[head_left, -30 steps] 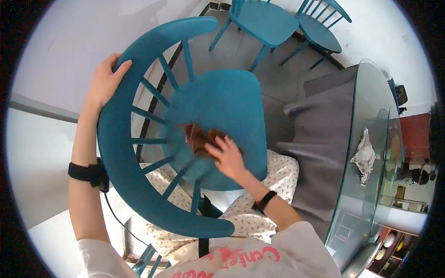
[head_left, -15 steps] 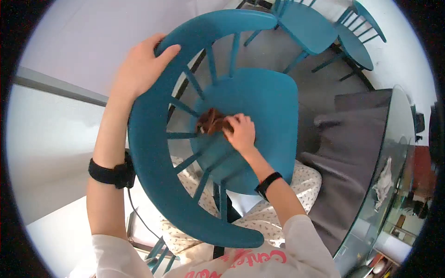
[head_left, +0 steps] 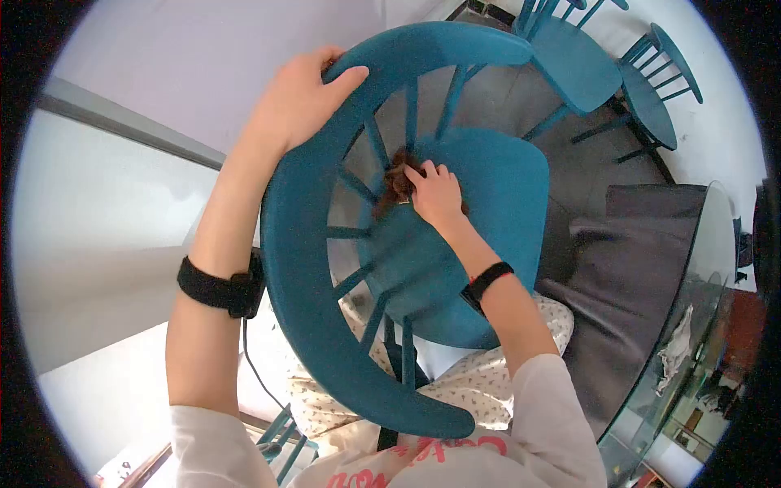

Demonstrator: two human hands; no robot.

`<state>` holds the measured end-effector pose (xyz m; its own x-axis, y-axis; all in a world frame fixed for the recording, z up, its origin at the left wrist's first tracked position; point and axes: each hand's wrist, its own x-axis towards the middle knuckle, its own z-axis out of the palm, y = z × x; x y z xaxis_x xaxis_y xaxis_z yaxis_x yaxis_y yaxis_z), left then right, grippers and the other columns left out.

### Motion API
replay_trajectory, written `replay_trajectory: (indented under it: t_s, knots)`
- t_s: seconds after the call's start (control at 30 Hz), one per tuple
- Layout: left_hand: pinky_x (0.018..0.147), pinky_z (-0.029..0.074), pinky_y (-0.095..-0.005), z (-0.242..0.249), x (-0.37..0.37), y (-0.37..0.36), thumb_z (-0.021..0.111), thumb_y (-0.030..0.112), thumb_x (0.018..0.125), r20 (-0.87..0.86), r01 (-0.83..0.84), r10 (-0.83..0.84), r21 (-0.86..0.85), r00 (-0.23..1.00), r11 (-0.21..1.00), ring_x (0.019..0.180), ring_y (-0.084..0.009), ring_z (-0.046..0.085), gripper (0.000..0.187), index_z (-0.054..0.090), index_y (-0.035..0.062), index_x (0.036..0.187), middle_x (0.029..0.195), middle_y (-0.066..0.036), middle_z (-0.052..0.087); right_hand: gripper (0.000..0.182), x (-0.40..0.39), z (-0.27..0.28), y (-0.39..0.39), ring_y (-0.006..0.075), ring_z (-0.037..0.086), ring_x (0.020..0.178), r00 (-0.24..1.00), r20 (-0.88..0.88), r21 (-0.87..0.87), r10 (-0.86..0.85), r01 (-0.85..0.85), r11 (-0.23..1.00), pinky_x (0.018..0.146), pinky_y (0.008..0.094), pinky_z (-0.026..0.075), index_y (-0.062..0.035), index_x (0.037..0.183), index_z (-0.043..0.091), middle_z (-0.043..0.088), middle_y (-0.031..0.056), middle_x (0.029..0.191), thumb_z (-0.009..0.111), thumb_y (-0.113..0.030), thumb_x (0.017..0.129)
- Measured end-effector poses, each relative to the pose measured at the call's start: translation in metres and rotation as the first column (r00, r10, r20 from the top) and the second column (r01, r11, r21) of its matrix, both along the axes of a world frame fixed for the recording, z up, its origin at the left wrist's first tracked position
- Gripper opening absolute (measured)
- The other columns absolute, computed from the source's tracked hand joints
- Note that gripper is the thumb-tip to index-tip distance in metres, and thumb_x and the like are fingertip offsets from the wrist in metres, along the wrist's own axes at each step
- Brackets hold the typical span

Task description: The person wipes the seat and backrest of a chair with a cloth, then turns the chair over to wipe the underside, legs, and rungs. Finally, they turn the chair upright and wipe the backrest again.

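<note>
A teal wooden chair point(head_left: 297, 236) fills the middle of the view, its curved back rail nearest me on the left and its seat point(head_left: 504, 236) beyond the spindles. My left hand point(head_left: 307, 96) is wrapped over the upper part of the rail, thumb on top; the other fingers are partly hidden behind it. On the seat, close to the foot of the spindles, lies a crumpled dark brown cloth point(head_left: 396, 183). My right hand point(head_left: 438, 195) grips this cloth against the seat, fingers bent over it.
Two more teal chairs point(head_left: 573, 65) point(head_left: 651, 106) stand by the far wall. To the right is a glass-topped table point(head_left: 691, 285) with a dark grey cover point(head_left: 626, 268) and a whitish rag point(head_left: 675, 346). A pale panel point(head_left: 114, 236) is at the left.
My right hand and the brown cloth have moved up the view along the seat, towards the upper spindles. The view has shifted slightly; my left hand keeps its hold on the rail.
</note>
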<state>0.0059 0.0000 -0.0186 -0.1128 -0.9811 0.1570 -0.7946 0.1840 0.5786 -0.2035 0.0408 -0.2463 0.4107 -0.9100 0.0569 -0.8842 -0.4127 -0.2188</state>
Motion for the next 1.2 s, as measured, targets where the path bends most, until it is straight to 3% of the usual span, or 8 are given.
replay_trajectory:
  t_s: [0.27, 0.47, 0.7, 0.77, 0.9, 1.03, 1.17, 1.2]
  knots:
    - [0.079, 0.046, -0.0352, -0.009, 0.002, -0.002, 0.053, 0.041, 0.085, 0.035, 0.011, -0.009, -0.079, 0.999, 0.997, 0.086, -0.029, 0.062, 0.049, 0.058, -0.0018, 0.108, 0.094, -0.019, 0.064, 0.04, -0.067, 0.016, 0.103, 0.0283, 0.05, 0.09, 0.999, -0.036, -0.026, 0.007, -0.008, 1.0, 0.072, 0.0404, 0.043, -0.0129, 0.113, 0.055, 0.049, 0.0103, 0.1, 0.062, -0.018, 0.073]
    - [0.079, 0.046, -0.0357, -0.002, -0.001, 0.0, 0.054, 0.041, 0.084, 0.031, -0.009, 0.01, -0.043, 0.999, 0.999, 0.086, -0.029, 0.062, 0.05, 0.058, -0.0022, 0.109, 0.094, -0.02, 0.064, 0.059, -0.058, 0.01, 0.104, 0.0285, 0.052, 0.084, 0.997, -0.07, -0.016, -0.045, 0.044, 0.999, 0.066, 0.0397, 0.044, -0.0072, 0.119, 0.052, 0.05, 0.0125, 0.098, 0.065, -0.043, 0.074]
    - [0.081, 0.046, -0.0364, -0.002, -0.003, 0.004, 0.054, 0.041, 0.084, 0.058, -0.037, 0.04, -0.055, 0.998, 0.998, 0.09, -0.0318, 0.061, 0.048, 0.059, -0.0003, 0.109, 0.098, -0.019, 0.063, 0.052, 0.005, -0.012, 0.025, 0.0283, 0.054, 0.091, 0.996, -0.077, -0.083, -0.036, 0.029, 0.996, 0.07, 0.0413, 0.046, -0.0119, 0.12, 0.052, 0.053, 0.0107, 0.099, 0.062, -0.04, 0.078]
    - [0.082, 0.046, -0.0364, -0.009, -0.001, 0.003, 0.054, 0.041, 0.084, 0.054, -0.029, 0.033, -0.061, 0.998, 0.998, 0.09, -0.0319, 0.061, 0.048, 0.059, -0.0002, 0.109, 0.098, -0.019, 0.063, 0.048, 0.022, -0.014, -0.001, 0.028, 0.055, 0.092, 0.984, -0.022, -0.024, -0.177, 0.176, 0.984, 0.071, 0.0414, 0.047, -0.0143, 0.12, 0.052, 0.053, 0.0099, 0.1, 0.062, -0.036, 0.078]
    - [0.081, 0.046, -0.0371, -0.007, -0.002, 0.002, 0.052, 0.04, 0.086, 0.008, -0.064, 0.064, -0.009, 0.998, 0.998, 0.09, -0.0317, 0.06, 0.046, 0.06, -0.0001, 0.107, 0.098, -0.02, 0.063, 0.044, 0.027, -0.015, -0.013, 0.0275, 0.055, 0.092, 0.98, -0.038, 0.043, -0.195, 0.196, 0.98, 0.072, 0.0416, 0.048, -0.0158, 0.117, 0.054, 0.053, 0.0094, 0.099, 0.062, -0.032, 0.078]
    - [0.08, 0.046, -0.0376, -0.003, 0.0, 0.0, 0.049, 0.038, 0.087, 0.038, -0.002, 0.005, -0.065, 0.999, 0.998, 0.09, -0.0321, 0.06, 0.043, 0.06, 0.0002, 0.105, 0.099, -0.02, 0.062, 0.038, 0.019, -0.019, -0.009, 0.0286, 0.056, 0.089, 0.99, 0.049, -0.008, -0.13, 0.13, 0.991, 0.073, 0.0407, 0.048, -0.0151, 0.112, 0.055, 0.053, 0.01, 0.099, 0.061, -0.028, 0.078]
    - [0.08, 0.045, -0.0376, -0.002, -0.001, -0.001, 0.047, 0.035, 0.089, 0.006, -0.037, 0.037, 0.0, 0.999, 0.999, 0.091, -0.0328, 0.06, 0.04, 0.06, 0.0004, 0.104, 0.098, -0.02, 0.063, 0.037, 0.009, -0.005, 0.01, 0.0344, 0.056, 0.092, 0.971, 0.127, 0.197, -0.201, 0.174, 0.965, 0.078, 0.0414, 0.047, -0.0123, 0.112, 0.055, 0.055, 0.0139, 0.1, 0.06, -0.027, 0.079]
    - [0.081, 0.045, -0.0374, 0.0, -0.002, 0.0, 0.046, 0.035, 0.089, 0.001, -0.043, 0.043, 0.007, 0.999, 0.999, 0.091, -0.0329, 0.06, 0.041, 0.061, 0.0003, 0.104, 0.097, -0.02, 0.063, 0.036, 0.003, -0.004, 0.013, 0.034, 0.056, 0.094, 0.892, 0.321, 0.245, -0.319, 0.247, 0.938, 0.08, 0.0401, 0.046, -0.0094, 0.112, 0.054, 0.056, 0.0149, 0.101, 0.059, -0.025, 0.08]
